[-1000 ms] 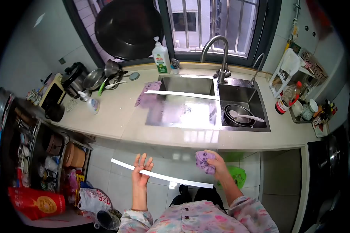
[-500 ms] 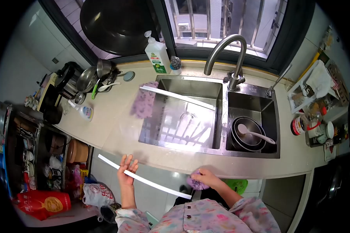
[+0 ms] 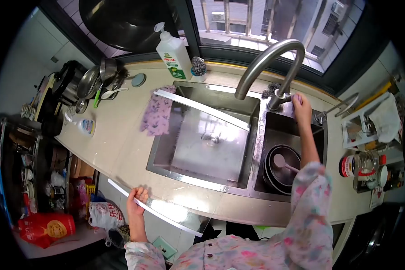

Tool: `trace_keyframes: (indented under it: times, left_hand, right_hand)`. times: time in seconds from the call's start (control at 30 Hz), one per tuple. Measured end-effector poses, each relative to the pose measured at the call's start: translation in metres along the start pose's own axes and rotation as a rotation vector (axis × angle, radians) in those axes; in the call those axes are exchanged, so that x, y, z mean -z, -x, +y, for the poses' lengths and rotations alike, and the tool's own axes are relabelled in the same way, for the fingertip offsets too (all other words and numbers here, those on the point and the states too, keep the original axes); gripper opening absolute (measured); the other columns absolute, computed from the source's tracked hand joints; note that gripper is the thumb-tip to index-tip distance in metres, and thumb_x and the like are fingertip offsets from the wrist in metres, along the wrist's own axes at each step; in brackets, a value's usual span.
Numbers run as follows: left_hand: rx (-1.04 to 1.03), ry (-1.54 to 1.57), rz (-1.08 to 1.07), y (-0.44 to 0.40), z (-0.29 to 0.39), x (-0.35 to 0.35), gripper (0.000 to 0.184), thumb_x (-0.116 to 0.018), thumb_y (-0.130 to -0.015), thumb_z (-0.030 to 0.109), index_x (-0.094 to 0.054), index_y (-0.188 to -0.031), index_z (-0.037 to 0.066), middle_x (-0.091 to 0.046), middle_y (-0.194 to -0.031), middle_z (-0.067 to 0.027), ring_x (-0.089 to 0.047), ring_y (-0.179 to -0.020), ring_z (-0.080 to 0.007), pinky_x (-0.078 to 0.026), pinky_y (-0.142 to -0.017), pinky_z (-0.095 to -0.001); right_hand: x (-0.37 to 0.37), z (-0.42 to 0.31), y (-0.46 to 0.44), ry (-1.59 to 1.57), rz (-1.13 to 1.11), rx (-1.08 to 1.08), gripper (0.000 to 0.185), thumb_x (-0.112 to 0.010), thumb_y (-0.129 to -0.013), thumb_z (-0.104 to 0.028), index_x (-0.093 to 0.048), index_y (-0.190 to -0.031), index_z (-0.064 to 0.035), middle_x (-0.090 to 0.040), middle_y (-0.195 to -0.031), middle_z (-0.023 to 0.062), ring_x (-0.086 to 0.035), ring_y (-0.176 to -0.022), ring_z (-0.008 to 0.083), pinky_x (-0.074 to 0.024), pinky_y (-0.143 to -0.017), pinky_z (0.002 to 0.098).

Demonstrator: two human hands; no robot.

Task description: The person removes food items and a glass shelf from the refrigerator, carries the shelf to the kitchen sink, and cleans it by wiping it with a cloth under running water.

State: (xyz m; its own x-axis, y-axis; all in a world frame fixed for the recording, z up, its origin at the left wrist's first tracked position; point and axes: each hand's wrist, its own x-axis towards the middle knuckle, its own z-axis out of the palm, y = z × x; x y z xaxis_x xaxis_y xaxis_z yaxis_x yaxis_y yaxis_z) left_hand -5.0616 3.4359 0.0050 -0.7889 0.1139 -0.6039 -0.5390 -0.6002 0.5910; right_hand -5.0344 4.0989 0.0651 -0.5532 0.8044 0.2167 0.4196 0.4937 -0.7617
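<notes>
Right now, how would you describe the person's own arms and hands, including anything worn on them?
The left hand and right hand are ungloved. The loose fabric left sleeve and right sleeve are pale with pink, orange and blue-grey patches, and stop short of the hands. They match the pale patterned shirt, which has dark buttons.

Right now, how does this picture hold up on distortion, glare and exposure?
Head view: fisheye corners black out, and the white strip in the left hand looks bowed, probably by the lens; head view: daylight from the window is bright, with glare at the front edge of the counter; head view: the faucet has a clear outline.
</notes>
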Motion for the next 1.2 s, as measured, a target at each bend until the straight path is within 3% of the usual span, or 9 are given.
trace_keyframes:
  times: [0.27,0.5,0.6,0.63,0.7,0.83,0.93,1.0,1.2]
  left_hand:
    - [0.003,-0.160,0.221,-0.001,-0.005,-0.003,0.017,-0.050,-0.088,0.019,-0.051,-0.083,0.003,-0.047,-0.063,-0.0039,-0.048,-0.059,-0.0177,-0.040,-0.051,-0.0271]
    - [-0.020,-0.278,0.198,0.004,-0.004,0.000,0.016,-0.055,-0.086,0.017,-0.051,-0.086,0.001,-0.057,-0.069,-0.0115,-0.056,-0.061,-0.0194,-0.048,-0.055,-0.0299]
    - [-0.116,-0.243,0.153,-0.003,-0.016,0.023,0.015,-0.050,-0.088,0.018,-0.050,-0.084,0.003,-0.056,-0.075,-0.0112,-0.057,-0.068,-0.0248,-0.046,-0.055,-0.0325]
    - [-0.121,-0.194,0.154,0.000,-0.020,0.014,0.014,-0.050,-0.088,0.017,-0.050,-0.085,0.003,-0.055,-0.079,-0.0117,-0.057,-0.072,-0.0247,-0.046,-0.057,-0.0326]
    - [-0.120,-0.114,0.055,0.001,-0.021,0.024,0.013,-0.049,-0.088,0.015,-0.050,-0.089,0.002,-0.053,-0.088,-0.0125,-0.054,-0.084,-0.0240,-0.045,-0.064,-0.0327]
    - [-0.125,-0.077,0.144,0.019,-0.013,-0.013,0.007,-0.050,-0.086,0.008,-0.047,-0.090,0.003,-0.059,-0.090,-0.0173,-0.061,-0.077,-0.0311,-0.054,-0.067,-0.0405]
    - [-0.143,-0.069,0.169,0.025,-0.007,-0.019,0.005,-0.049,-0.086,0.007,-0.046,-0.089,0.005,-0.059,-0.091,-0.0196,-0.062,-0.076,-0.0345,-0.055,-0.061,-0.0414]
    - [-0.148,-0.073,0.165,0.036,0.000,-0.029,0.004,-0.049,-0.086,0.007,-0.046,-0.088,0.006,-0.058,-0.091,-0.0201,-0.062,-0.076,-0.0349,-0.056,-0.059,-0.0407]
    - [-0.149,-0.123,0.101,0.065,0.010,-0.065,0.014,-0.049,-0.086,0.003,-0.045,-0.098,0.005,-0.054,-0.102,-0.0221,-0.061,-0.081,-0.0367,-0.056,-0.062,-0.0417]
  right_hand:
    - [-0.030,-0.014,-0.050,0.417,-0.089,0.000,0.040,-0.036,-0.083,-0.041,-0.060,-0.096,-0.0121,-0.059,-0.092,0.0212,-0.056,-0.089,0.0376,-0.0415,-0.077,0.0471]
    - [-0.031,0.043,-0.032,-0.413,0.194,-0.078,0.024,-0.055,-0.083,-0.025,-0.056,-0.079,-0.0012,-0.058,-0.066,0.0048,-0.052,-0.047,0.0111,-0.0423,-0.043,0.0280]
    - [-0.031,-0.020,0.075,-0.693,-0.103,-0.100,0.015,-0.057,-0.083,-0.016,-0.059,-0.091,-0.0033,-0.057,-0.072,0.0036,-0.054,-0.056,0.0109,-0.0440,-0.053,0.0243]
    - [-0.056,-0.011,0.102,-0.205,0.033,0.293,0.017,-0.056,-0.082,-0.014,-0.058,-0.097,-0.0057,-0.057,-0.079,0.0037,-0.055,-0.070,0.0123,-0.0440,-0.062,0.0246]
    - [-0.069,-0.081,0.187,-0.286,-0.383,0.095,0.026,-0.057,-0.078,-0.009,-0.057,-0.104,-0.0070,-0.058,-0.090,0.0053,-0.055,-0.083,0.0164,-0.0438,-0.072,0.0269]
    - [-0.102,-0.137,0.303,-0.038,-0.940,0.853,0.034,-0.063,-0.070,-0.014,-0.056,-0.104,-0.0120,-0.053,-0.106,0.0070,-0.051,-0.100,0.0262,-0.0381,-0.088,0.0410]
    - [-0.130,-0.135,0.314,-0.009,-0.548,1.297,0.026,-0.058,-0.074,-0.019,-0.056,-0.100,-0.0160,-0.053,-0.109,0.0051,-0.051,-0.098,0.0262,-0.0358,-0.087,0.0439]
    - [-0.137,-0.160,0.271,0.592,-0.937,0.874,0.026,-0.052,-0.079,-0.019,-0.055,-0.104,-0.0147,-0.052,-0.116,0.0059,-0.050,-0.102,0.0281,-0.0330,-0.089,0.0469]
    - [-0.160,-0.065,0.214,0.318,-0.384,0.463,0.046,-0.051,-0.082,-0.024,-0.042,-0.127,-0.0193,-0.041,-0.128,0.0141,-0.034,-0.121,0.0330,-0.0256,-0.095,0.0516]
